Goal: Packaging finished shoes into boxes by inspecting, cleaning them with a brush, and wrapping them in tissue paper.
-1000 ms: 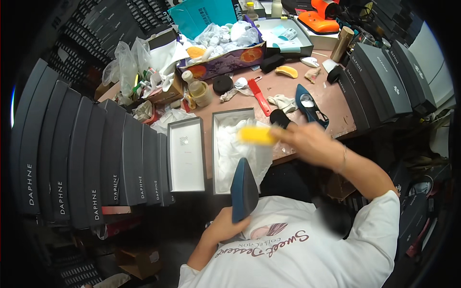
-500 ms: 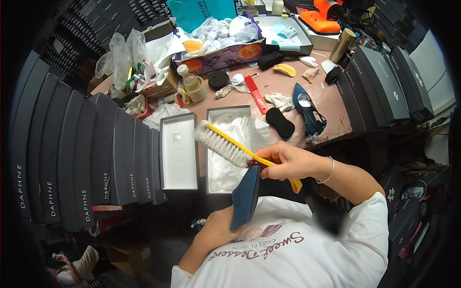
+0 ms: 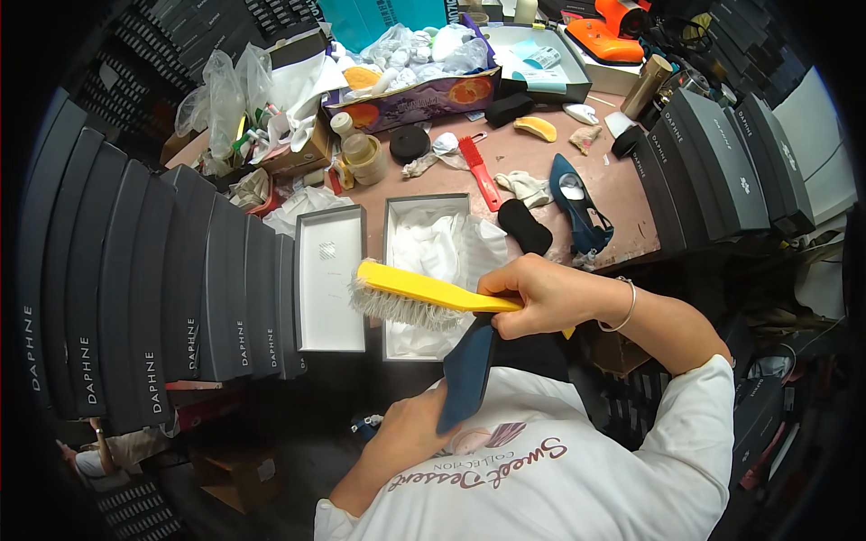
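Note:
My left hand (image 3: 408, 427) is closed around a dark blue shoe (image 3: 468, 371), holding it tilted in front of my shirt. A yellow brush (image 3: 410, 285) with pale grey bristles is gripped by its handle in my right hand (image 3: 548, 296). Its yellow back faces up and its bristles point down, close to the shoe's upper end; whether they touch it I cannot tell. Beyond the brush lies an open shoebox (image 3: 390, 236) lined with white tissue paper (image 3: 433, 236). Another blue shoe (image 3: 575, 209), a slingback, rests on the table at the right.
Dark grey shoeboxes (image 3: 167, 270) stand in a row at left, and more shoeboxes (image 3: 708, 167) at right. A box lid (image 3: 332, 279) lies beside the open box. On the pink table (image 3: 627, 194) are a red brush (image 3: 478, 173), black pads (image 3: 523, 225), a bottle (image 3: 341, 126) and a carton (image 3: 415, 106).
My right hand has rolled the brush so its yellow back now shows on top, and its head has dropped lower. The shoe has shifted slightly right. A person at lower left has moved.

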Demonstrator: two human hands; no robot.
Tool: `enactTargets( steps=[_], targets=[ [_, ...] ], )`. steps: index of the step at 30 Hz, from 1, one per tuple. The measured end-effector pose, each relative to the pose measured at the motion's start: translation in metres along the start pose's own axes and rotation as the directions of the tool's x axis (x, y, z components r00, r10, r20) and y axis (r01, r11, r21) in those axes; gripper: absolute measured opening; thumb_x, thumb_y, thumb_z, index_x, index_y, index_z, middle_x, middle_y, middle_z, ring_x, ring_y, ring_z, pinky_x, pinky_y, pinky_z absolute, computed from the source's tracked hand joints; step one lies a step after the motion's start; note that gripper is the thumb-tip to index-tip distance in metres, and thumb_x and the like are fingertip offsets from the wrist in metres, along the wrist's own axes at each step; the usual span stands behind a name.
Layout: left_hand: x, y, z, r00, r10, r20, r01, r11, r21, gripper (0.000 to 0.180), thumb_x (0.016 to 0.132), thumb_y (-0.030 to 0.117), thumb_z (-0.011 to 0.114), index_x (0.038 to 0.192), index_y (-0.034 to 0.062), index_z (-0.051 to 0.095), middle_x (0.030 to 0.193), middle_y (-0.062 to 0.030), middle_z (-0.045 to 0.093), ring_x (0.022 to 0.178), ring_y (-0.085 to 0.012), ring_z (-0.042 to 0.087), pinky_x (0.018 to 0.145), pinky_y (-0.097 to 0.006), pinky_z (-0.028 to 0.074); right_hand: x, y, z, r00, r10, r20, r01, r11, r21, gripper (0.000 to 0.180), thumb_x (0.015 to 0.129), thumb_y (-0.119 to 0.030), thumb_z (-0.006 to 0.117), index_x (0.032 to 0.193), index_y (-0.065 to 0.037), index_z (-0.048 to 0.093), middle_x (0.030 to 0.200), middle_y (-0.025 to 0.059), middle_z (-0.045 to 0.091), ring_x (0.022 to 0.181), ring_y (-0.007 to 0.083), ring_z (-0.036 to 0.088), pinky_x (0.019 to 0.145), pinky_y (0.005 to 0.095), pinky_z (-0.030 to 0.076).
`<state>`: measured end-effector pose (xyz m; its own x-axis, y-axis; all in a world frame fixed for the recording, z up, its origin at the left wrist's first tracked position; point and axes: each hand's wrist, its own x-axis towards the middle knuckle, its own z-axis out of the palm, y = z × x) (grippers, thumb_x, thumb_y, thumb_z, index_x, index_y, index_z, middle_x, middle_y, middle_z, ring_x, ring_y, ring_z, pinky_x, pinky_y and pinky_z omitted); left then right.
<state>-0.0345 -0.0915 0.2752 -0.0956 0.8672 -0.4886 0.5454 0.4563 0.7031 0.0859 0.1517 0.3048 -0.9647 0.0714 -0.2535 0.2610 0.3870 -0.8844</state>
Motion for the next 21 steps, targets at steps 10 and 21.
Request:
enactTargets(
  steps=[10, 21],
  targets=[
    [-0.001, 0.001, -0.004, 1.0, 0.0, -0.012, 0.0, 1.0, 0.017, 0.039, 0.075, 0.016, 0.071, 0.109, 0.0032, 0.056, 0.089, -0.0226, 0.066, 0.086, -0.0417, 0.063, 0.077, -0.045, 0.051, -0.002, 0.004, 0.022, 0.991, 0.036, -0.132, -0.007, 0.977, 0.212, 0.028, 0.076, -0.016, 0.063, 0.093, 0.006, 0.06, 0.07, 0.0083, 0.057, 0.065, 0.0126, 0.053, 0.06, 0.0289, 0.044],
    [-0.005, -0.003, 0.004, 0.996, -0.002, -0.084, 0.009, 0.997, 0.078, 0.047, 0.077, 0.018, 0.069, 0.118, 0.0048, 0.05, 0.088, -0.0224, 0.065, 0.083, -0.0422, 0.063, 0.075, -0.045, 0.051, -0.002, 0.007, 0.025, 0.987, 0.121, -0.106, -0.07, 0.914, 0.399, 0.028, 0.084, -0.018, 0.065, 0.101, 0.003, 0.062, 0.074, 0.0005, 0.055, 0.065, 0.0088, 0.05, 0.058, 0.0266, 0.042]
  ],
)
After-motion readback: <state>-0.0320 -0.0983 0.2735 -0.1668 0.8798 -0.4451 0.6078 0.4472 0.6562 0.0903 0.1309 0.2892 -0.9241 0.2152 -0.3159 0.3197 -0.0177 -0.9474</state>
